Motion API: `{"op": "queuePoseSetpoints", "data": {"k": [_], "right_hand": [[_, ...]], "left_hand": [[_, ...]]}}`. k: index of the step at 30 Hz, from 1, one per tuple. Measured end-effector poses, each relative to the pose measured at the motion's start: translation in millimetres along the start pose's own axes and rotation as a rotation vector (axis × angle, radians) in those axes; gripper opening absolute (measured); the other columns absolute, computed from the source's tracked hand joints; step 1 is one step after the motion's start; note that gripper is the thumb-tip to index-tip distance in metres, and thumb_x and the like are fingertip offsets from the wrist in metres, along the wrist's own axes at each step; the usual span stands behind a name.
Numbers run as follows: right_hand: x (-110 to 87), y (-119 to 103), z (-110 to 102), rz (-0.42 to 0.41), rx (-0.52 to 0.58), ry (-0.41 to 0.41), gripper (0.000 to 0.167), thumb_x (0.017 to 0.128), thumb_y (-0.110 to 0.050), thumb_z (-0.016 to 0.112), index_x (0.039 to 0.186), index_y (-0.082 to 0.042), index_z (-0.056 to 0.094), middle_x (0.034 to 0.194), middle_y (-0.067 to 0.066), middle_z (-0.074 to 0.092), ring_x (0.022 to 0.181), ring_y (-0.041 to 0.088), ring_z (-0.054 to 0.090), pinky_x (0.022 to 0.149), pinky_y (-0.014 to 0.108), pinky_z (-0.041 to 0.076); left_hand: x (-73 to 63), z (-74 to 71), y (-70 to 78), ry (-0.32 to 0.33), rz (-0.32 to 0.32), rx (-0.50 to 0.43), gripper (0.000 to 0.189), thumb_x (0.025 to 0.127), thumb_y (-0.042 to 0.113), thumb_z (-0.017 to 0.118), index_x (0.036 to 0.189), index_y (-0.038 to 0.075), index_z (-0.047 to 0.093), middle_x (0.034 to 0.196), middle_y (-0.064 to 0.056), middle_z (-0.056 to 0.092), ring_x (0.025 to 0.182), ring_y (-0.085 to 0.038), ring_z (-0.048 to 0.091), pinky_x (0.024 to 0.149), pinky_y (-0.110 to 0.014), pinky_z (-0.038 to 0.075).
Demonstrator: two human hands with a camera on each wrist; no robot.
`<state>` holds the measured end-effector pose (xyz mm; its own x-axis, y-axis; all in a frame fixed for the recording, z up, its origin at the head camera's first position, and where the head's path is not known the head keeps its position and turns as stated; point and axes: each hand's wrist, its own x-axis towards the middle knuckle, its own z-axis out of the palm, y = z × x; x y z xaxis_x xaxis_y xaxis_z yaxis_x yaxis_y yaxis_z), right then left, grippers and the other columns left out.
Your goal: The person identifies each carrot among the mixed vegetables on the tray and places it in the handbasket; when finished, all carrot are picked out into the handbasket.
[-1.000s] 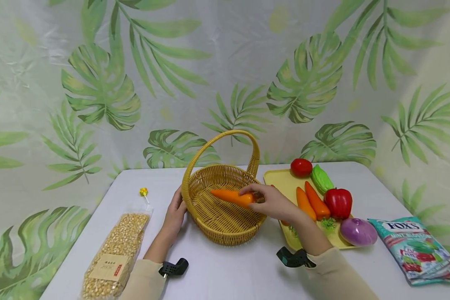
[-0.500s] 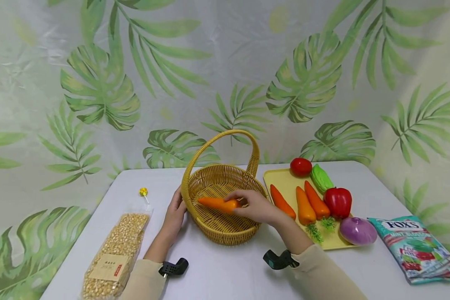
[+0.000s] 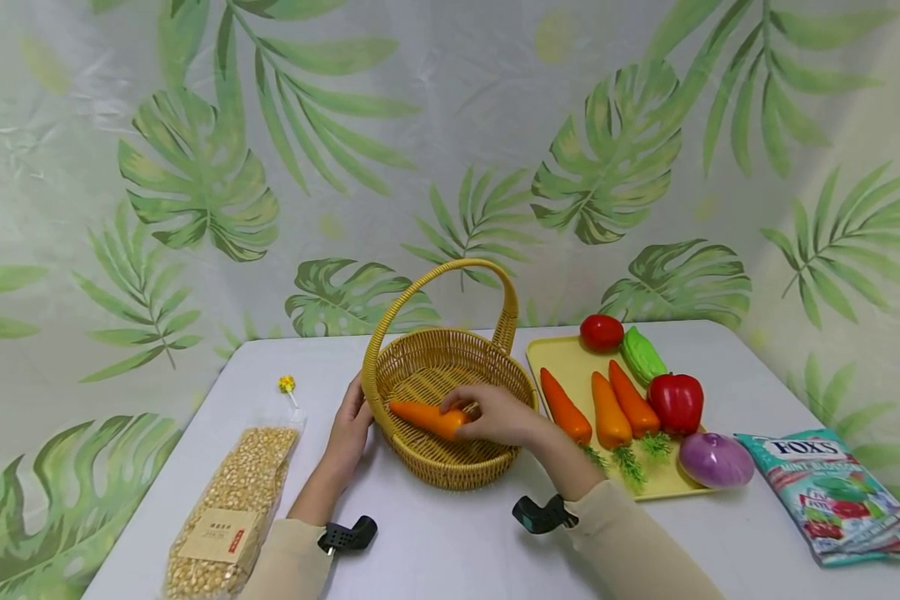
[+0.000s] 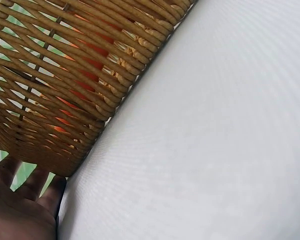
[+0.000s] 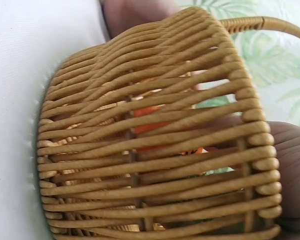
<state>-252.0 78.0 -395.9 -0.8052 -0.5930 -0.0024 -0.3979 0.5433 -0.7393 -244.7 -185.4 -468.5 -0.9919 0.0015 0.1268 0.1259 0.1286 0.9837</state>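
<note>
In the head view my right hand reaches over the near right rim of a wicker basket and pinches the thick end of an orange carrot. The carrot lies low inside, its tip pointing left. Both wrist views show its orange through the weave. My left hand rests against the basket's left outer side, below the arched handle. Straight fingers touch the outer wall in the left wrist view. In the right wrist view the wicker partly hides my right hand.
Right of the basket, a yellow tray bears several carrots, a tomato, a green vegetable, a red bell pepper and a purple onion. A candy bag lies far right; corn kernels and a lollipop lie left.
My right hand has moved left and down into the basket with the carrot. The left hand and the basket have stayed in place.
</note>
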Motion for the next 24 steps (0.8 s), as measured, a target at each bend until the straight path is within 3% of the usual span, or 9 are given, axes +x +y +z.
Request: {"op": "queuePoseSetpoints", "data": {"k": [6, 15, 20, 24], "right_hand": [[2.0, 1, 5, 0.012, -0.057, -0.021, 0.031, 0.085, -0.014, 0.078, 0.113, -0.019, 0.067, 0.117, 0.006, 0.069, 0.109, 0.023, 0.063, 0.093, 0.040, 0.057], [1.5, -1, 8, 0.009, -0.098, -0.063, 0.031, 0.087, -0.017, 0.076, 0.116, -0.017, 0.066, 0.118, 0.007, 0.070, 0.109, 0.025, 0.065, 0.094, 0.041, 0.057], [-0.1, 0, 10, -0.012, -0.152, -0.024, 0.030, 0.090, -0.020, 0.073, 0.119, -0.016, 0.067, 0.118, 0.002, 0.070, 0.109, 0.021, 0.064, 0.096, 0.041, 0.055], [-3.4, 0, 12, -0.021, -0.181, 0.055, 0.028, 0.092, -0.023, 0.070, 0.120, -0.017, 0.069, 0.121, 0.002, 0.069, 0.117, 0.023, 0.062, 0.102, 0.046, 0.052]], "left_hand": [[-0.1, -0.4, 0.0, -0.003, -0.010, 0.002, 0.052, 0.106, 0.034, 0.046, 0.155, 0.039, 0.030, 0.164, 0.006, 0.029, 0.153, -0.022, 0.026, 0.123, -0.053, 0.029], [-1.1, -0.6, 0.5, 0.005, -0.002, 0.004, 0.052, 0.106, 0.032, 0.045, 0.155, 0.035, 0.030, 0.164, 0.003, 0.029, 0.154, -0.024, 0.024, 0.123, -0.053, 0.028], [0.1, -0.5, -0.2, 0.008, 0.001, -0.006, 0.052, 0.106, 0.033, 0.046, 0.155, 0.035, 0.030, 0.164, 0.002, 0.029, 0.153, -0.025, 0.025, 0.123, -0.054, 0.029], [0.2, 0.1, 0.3, 0.003, 0.002, -0.007, 0.052, 0.106, 0.032, 0.045, 0.156, 0.035, 0.030, 0.164, 0.002, 0.029, 0.153, -0.025, 0.025, 0.122, -0.054, 0.029]]}}
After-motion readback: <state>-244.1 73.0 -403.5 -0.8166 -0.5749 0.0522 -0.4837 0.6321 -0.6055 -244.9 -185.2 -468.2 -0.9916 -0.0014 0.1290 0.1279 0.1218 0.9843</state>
